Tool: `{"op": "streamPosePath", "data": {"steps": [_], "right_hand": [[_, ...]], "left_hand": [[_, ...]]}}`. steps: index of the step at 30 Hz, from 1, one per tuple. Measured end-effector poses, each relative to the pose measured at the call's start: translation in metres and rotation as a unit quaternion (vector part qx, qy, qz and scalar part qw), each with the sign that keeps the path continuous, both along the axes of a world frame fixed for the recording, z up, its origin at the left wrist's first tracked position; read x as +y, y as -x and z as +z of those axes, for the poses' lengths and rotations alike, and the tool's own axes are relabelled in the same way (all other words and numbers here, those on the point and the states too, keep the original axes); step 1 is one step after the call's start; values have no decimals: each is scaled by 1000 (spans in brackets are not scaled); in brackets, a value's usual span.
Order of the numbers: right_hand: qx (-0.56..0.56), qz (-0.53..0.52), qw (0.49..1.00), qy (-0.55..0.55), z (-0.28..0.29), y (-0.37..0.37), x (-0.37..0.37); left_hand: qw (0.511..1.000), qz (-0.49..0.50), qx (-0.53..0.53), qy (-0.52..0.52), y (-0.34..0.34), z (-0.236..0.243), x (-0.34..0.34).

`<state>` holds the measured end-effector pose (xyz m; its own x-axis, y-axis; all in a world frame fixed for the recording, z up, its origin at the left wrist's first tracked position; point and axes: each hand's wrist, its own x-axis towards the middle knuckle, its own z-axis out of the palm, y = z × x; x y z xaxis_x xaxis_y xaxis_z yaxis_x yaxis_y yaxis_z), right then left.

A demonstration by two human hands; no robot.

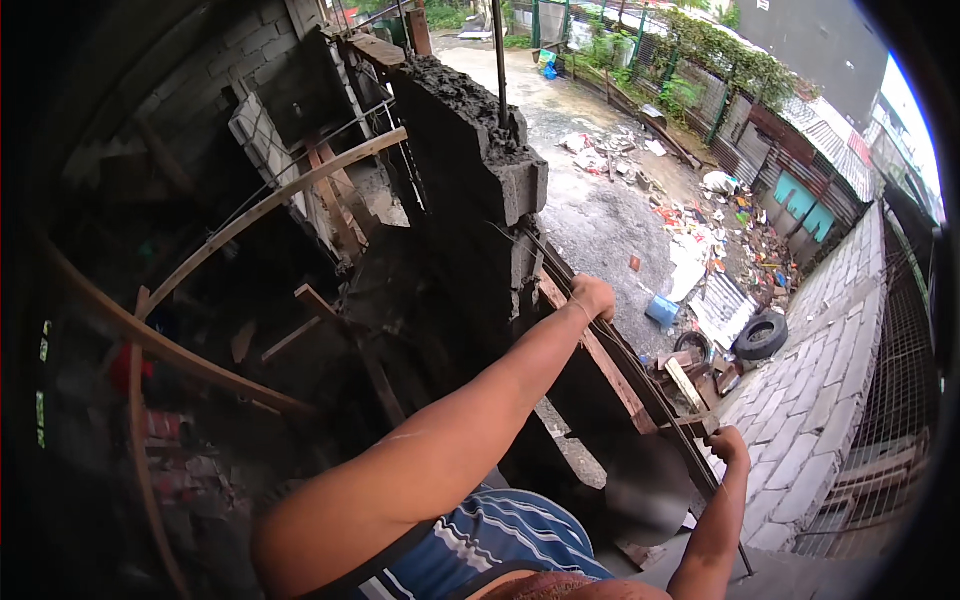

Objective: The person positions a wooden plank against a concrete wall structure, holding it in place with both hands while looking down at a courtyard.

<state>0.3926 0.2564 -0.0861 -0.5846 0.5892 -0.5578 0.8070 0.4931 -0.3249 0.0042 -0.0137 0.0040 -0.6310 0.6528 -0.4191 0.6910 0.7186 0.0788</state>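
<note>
My left hand (593,298) is closed around a dark steel bar (655,400), one of a bundle of long thin bars slanting down to the right from a broken concrete block wall (455,140). A wooden plank (605,365) runs alongside, just under the bars. Lower and to the right, my right hand (728,445) is curled into a fist beside the bars, close to a short wooden crosspiece (690,422). Whatever its fingers hold is hidden.
Long timbers (270,210) cross the dark space at left. Beyond the bars lies rough ground with scattered rubbish (690,245), a blue container (661,310) and a tyre (761,335). A grey block wall (810,400) rises at right. An upright rod (501,60) stands in the broken wall.
</note>
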Motion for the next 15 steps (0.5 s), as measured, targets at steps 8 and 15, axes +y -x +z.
{"op": "streamPosePath", "data": {"steps": [8, 15], "right_hand": [[-9, 17, 1000, 10, -18, -3, 16], [-16, 23, 1000, 0, -18, -10, 17]], "left_hand": [[999, 27, 10, -30, 2, -8, 2], [1000, 23, -9, 2, -2, -3, 9]]}}
